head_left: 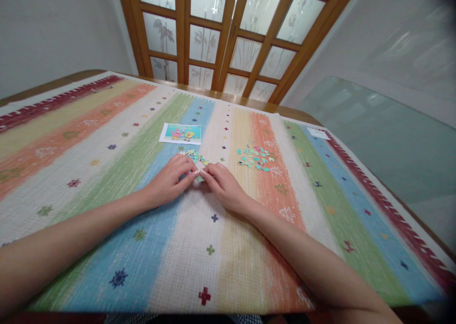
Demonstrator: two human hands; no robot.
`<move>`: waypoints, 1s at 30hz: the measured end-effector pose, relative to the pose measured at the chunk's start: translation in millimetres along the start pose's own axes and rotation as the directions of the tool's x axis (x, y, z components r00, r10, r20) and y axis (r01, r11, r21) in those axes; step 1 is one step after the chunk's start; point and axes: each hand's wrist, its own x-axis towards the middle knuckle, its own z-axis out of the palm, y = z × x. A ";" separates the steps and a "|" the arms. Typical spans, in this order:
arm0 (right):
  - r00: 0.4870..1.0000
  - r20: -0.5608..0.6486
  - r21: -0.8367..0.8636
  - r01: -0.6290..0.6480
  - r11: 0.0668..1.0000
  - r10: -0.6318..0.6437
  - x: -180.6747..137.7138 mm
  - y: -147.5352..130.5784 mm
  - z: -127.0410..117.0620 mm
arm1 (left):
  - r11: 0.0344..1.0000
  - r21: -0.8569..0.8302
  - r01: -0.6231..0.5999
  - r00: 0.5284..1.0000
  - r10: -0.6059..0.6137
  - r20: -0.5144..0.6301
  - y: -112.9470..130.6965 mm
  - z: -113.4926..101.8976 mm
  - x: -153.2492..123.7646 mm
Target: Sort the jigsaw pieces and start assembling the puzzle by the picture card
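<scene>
My left hand (174,177) and my right hand (225,185) meet fingertip to fingertip near the middle of the table, both with thumb and fingers pinched. Between the fingertips are small jigsaw puzzle pieces (200,178), mostly hidden by my fingers. Just beyond the hands lies a joined strip of jigsaw pieces (195,157), partly covered by my left hand. A loose pile of teal and multicoloured puzzle pieces (257,157) is spread to the right of my right hand. Behind my left hand lies a picture card (182,134) with a pink and a yellow cartoon figure.
A striped tablecloth (199,267) with printed stars, crosses and trees covers the table. A white slip of paper (318,133) lies near the right edge. Wooden doors with glass panes (210,43) stand behind the table, and a pale glass panel (377,134) leans at the right.
</scene>
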 end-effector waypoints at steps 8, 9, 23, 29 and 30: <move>0.873 -0.430 -0.310 -0.382 0.871 0.230 5.7 89.1 -64.7 | 0.990 0.139 0.040 0.990 -0.021 -0.137 -28.6 -13.1 -3.3; 0.847 -0.458 -0.364 -0.456 0.812 0.270 4.5 102.1 -75.1 | 0.988 0.144 0.055 0.987 -0.032 -0.157 -32.2 -14.5 -3.1; 0.791 -0.393 -0.580 -0.608 0.541 0.468 17.4 146.8 -104.5 | 0.987 0.125 0.104 0.976 -0.077 -0.203 -41.7 -10.6 -1.8; 0.862 -0.268 -0.649 -0.492 0.580 0.431 54.8 147.6 -91.9 | 0.988 0.105 0.113 0.970 -0.087 -0.226 -41.4 -11.5 -2.5; 0.869 -0.264 -0.666 -0.478 0.572 0.419 56.8 148.6 -90.3 | 0.988 0.101 0.117 0.968 -0.091 -0.232 -41.0 -11.6 -2.7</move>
